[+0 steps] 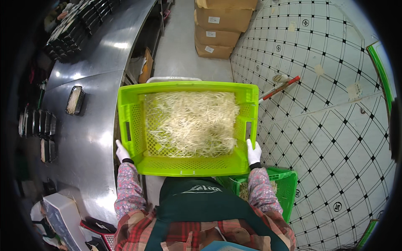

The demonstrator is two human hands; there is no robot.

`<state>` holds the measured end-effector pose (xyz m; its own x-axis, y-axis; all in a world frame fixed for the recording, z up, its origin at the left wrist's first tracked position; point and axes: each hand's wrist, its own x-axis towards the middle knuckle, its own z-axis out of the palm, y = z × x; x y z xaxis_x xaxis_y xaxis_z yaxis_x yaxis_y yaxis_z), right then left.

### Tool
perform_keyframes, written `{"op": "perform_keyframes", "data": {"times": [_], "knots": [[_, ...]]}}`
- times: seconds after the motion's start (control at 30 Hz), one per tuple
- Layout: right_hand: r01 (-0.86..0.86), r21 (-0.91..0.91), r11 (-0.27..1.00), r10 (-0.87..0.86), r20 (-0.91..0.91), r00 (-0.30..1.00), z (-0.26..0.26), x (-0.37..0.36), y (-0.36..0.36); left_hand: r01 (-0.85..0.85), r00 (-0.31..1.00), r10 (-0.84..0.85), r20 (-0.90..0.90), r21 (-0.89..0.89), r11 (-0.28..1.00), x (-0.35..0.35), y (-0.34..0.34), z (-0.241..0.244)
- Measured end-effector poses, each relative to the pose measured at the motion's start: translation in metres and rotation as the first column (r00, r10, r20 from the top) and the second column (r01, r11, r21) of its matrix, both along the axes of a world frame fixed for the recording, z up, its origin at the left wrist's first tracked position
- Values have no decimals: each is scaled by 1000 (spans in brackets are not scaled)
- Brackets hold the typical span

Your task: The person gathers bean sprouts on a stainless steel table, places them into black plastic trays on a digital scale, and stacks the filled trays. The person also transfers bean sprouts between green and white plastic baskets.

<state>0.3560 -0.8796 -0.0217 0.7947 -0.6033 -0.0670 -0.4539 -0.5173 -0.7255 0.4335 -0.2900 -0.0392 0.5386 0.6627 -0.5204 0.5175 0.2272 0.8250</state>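
Observation:
A lime-green plastic crate (198,171) with perforated walls is held level in front of my body, between both gloved hands. Loose, pale, thin strands (194,122), resembling enoki mushroom stems, cover most of its bottom. White-gloved, my left hand (122,152) grips the crate's left side near the front corner. On the opposite side, my right hand (254,152), also in a white glove, holds the wall just below the handle slot, its thumb upward along the rim. The fingers of both hands are partly hidden by the crate.
Along the left runs a steel table (91,138) bearing one filled black tray (74,100) and stacked trays (78,28). Cardboard boxes (216,34) stand ahead by a patterned wall (329,125). A red-and-white pole (279,89) leans there. A darker green crate (287,191) sits beside my right arm.

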Motion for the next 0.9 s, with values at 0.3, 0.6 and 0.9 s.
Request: {"op": "perform_keyframes", "data": {"times": [0.3,0.6,0.9], "knots": [[223,-5,975,-223,-64,973,24,15,-117,207,975,-172,-139,298,932,-6,-73,-76],[31,191,981,45,-383,923,12,66,-133,670,733,-650,-201,374,641,68,-76,59],[-207,104,973,231,-357,905,6,48,18,425,905,-417,-88,245,871,42,101,50]]}}
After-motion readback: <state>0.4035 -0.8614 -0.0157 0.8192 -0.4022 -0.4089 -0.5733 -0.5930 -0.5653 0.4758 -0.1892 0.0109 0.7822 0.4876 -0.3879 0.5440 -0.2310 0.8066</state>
